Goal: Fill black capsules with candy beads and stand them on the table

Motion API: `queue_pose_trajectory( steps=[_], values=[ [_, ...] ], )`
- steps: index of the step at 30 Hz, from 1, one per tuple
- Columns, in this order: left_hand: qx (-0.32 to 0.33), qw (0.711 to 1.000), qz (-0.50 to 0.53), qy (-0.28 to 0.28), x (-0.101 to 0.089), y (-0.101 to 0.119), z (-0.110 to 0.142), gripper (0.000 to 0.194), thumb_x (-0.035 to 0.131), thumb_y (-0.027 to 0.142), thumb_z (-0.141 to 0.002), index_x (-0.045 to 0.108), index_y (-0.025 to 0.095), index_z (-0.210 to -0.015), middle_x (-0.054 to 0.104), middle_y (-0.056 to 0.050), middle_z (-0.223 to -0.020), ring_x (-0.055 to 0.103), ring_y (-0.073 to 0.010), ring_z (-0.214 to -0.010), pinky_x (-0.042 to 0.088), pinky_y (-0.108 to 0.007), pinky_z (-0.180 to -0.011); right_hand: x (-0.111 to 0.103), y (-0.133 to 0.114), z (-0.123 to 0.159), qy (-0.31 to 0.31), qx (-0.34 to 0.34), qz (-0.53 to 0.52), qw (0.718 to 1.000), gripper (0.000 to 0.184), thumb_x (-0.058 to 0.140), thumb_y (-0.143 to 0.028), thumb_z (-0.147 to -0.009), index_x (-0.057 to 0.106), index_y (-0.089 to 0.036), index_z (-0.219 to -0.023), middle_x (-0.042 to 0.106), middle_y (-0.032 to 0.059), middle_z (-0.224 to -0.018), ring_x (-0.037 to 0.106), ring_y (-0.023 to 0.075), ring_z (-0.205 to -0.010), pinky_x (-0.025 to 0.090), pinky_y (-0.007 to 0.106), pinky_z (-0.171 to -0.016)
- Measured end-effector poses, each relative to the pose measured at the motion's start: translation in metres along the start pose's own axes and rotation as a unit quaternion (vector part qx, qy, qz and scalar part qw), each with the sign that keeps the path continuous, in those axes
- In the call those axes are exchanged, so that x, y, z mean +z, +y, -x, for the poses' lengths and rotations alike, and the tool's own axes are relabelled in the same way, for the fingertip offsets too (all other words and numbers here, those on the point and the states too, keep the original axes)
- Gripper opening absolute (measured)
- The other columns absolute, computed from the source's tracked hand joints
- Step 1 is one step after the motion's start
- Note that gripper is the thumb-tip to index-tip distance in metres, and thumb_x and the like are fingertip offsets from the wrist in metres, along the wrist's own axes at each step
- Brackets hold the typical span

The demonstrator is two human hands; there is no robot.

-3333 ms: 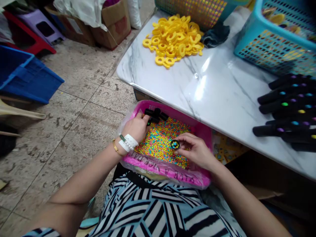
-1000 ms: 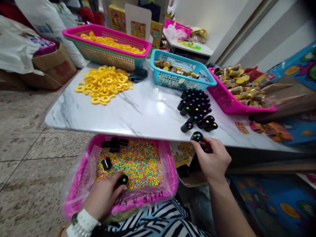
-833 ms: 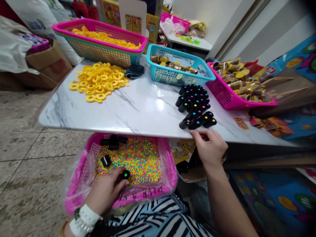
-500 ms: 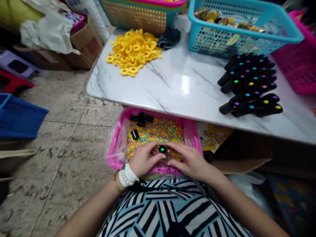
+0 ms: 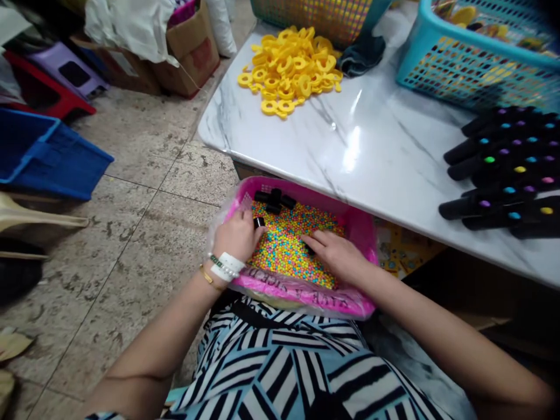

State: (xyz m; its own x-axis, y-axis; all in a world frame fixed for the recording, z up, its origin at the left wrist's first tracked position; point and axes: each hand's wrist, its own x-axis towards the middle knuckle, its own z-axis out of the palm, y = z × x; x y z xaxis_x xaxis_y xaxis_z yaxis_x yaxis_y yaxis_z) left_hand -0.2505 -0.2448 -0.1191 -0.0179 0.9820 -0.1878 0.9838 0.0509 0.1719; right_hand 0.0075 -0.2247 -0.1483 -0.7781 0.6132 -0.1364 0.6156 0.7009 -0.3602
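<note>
A pink basket lined with clear plastic sits at my lap, filled with small multicoloured candy balls. My left hand is at the basket's left side, its fingers closed on a short black tube. My right hand reaches into the candy at the right, palm down. A black tube shows partly under its fingers, mostly hidden. Several more black tubes lie on the candy near the basket's far left corner.
On the marble-patterned table lie a heap of yellow ring-shaped pieces, a dark cloth and rows of black tubes with coloured candy showing in their ends. A blue basket stands behind. A blue crate is at the left.
My right hand, which set a filled black tube on the table earlier, has gone from beside my left hand down into the candy with a tube. My left hand has moved to another tube.
</note>
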Motion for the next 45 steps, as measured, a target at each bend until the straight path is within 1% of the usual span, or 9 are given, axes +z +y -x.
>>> queue_pose_trajectory(
  steps=[4,8,15,20,25,31,35,42,45],
  values=[
    [0.056,0.995,-0.026,-0.083,0.009,0.002,-0.004,0.044,0.044,0.031,-0.096,0.044,0.016,-0.137,0.062,-0.014,-0.107,0.067,-0.0242,-0.087,0.05,-0.034,-0.075,0.007,-0.017,-0.004,-0.088,-0.102,0.079,0.988,0.017,0.052,-0.011,-0.09,0.065,-0.014,-0.101,0.062,0.0122,-0.095,0.055,0.0256,-0.091,0.051,0.036,-0.072],
    [0.075,0.99,-0.054,-0.106,0.013,-0.003,0.003,0.054,0.033,0.012,-0.095,0.034,0.024,-0.147,0.061,-0.014,-0.106,0.067,-0.0233,-0.083,0.051,-0.034,-0.072,0.002,-0.028,-0.002,-0.103,-0.128,-0.027,0.986,0.017,0.052,-0.012,-0.092,0.065,-0.014,-0.103,0.063,0.0104,-0.096,0.058,0.022,-0.09,0.052,0.035,-0.076],
    [0.095,0.983,-0.08,-0.132,0.007,-0.005,0.001,0.055,0.032,0.008,-0.093,0.037,0.024,-0.145,0.061,-0.014,-0.106,0.068,-0.0224,-0.081,0.051,-0.031,-0.068,-0.025,-0.013,0.015,0.012,-0.031,-0.348,0.937,0.032,0.062,-0.012,-0.083,0.066,-0.022,-0.112,0.07,0.0047,-0.107,0.065,0.0164,-0.101,0.051,0.033,-0.09],
    [0.096,0.984,-0.091,-0.119,0.005,0.003,-0.002,0.043,0.039,0.021,-0.095,0.047,0.02,-0.137,0.063,-0.013,-0.096,0.068,-0.0285,-0.081,0.052,-0.037,-0.066,-0.032,-0.016,0.026,0.058,0.009,-0.375,0.925,0.032,0.064,-0.015,-0.082,0.068,-0.022,-0.113,0.07,0.0058,-0.107,0.065,0.017,-0.1,0.051,0.035,-0.09],
    [0.131,0.99,0.01,-0.042,0.005,0.002,0.006,0.04,0.046,0.042,-0.093,0.059,0.015,-0.12,0.058,-0.013,-0.106,0.065,-0.0265,-0.089,0.052,-0.037,-0.078,-0.051,-0.024,0.065,0.241,0.102,-0.311,0.914,0.033,0.067,-0.014,-0.079,0.068,-0.023,-0.11,0.065,0.0074,-0.107,0.063,0.019,-0.1,0.053,0.035,-0.086],
    [0.192,0.972,0.135,-0.016,0.017,0.008,0.01,0.041,0.043,0.047,-0.093,0.062,0.015,-0.11,0.059,-0.011,-0.103,0.063,-0.0239,-0.088,0.052,-0.037,-0.082,-0.07,-0.005,0.129,0.561,0.319,-0.189,0.74,0.04,0.079,-0.022,-0.071,0.068,-0.02,-0.11,0.067,0.0061,-0.1,0.065,0.0195,-0.087,0.054,0.036,-0.08],
    [0.221,0.959,0.171,-0.053,0.017,0.027,0.014,0.037,0.044,0.046,-0.093,0.061,0.017,-0.109,0.061,-0.01,-0.102,0.063,-0.0228,-0.088,0.052,-0.037,-0.082,-0.078,0.032,0.142,0.62,0.435,-0.075,0.649,0.048,0.083,-0.033,-0.065,0.066,-0.016,-0.106,0.068,0.0031,-0.085,0.06,0.0144,-0.065,0.051,0.03,-0.065],
    [0.22,0.953,0.2,-0.062,0.007,0.043,0.021,0.028,0.054,0.037,-0.09,0.061,0.016,-0.107,0.063,-0.01,-0.101,0.063,-0.0218,-0.089,0.052,-0.036,-0.082,-0.075,0.028,0.135,0.649,0.402,0.042,0.645,0.036,0.08,-0.032,-0.07,0.065,-0.016,-0.098,0.067,0.003,-0.083,0.058,0.0143,-0.058,0.049,0.03,-0.058],
    [0.216,0.948,0.227,-0.054,0.004,0.043,0.025,0.025,0.06,0.036,-0.087,0.061,0.017,-0.104,0.064,-0.007,-0.093,0.062,-0.0197,-0.084,0.051,-0.034,-0.078,-0.054,-0.007,0.121,0.577,0.321,0.041,0.75,0.026,0.077,-0.023,-0.074,0.068,-0.018,-0.097,0.068,0.0055,-0.087,0.062,0.0182,-0.069,0.054,0.035,-0.069]
  ],
)
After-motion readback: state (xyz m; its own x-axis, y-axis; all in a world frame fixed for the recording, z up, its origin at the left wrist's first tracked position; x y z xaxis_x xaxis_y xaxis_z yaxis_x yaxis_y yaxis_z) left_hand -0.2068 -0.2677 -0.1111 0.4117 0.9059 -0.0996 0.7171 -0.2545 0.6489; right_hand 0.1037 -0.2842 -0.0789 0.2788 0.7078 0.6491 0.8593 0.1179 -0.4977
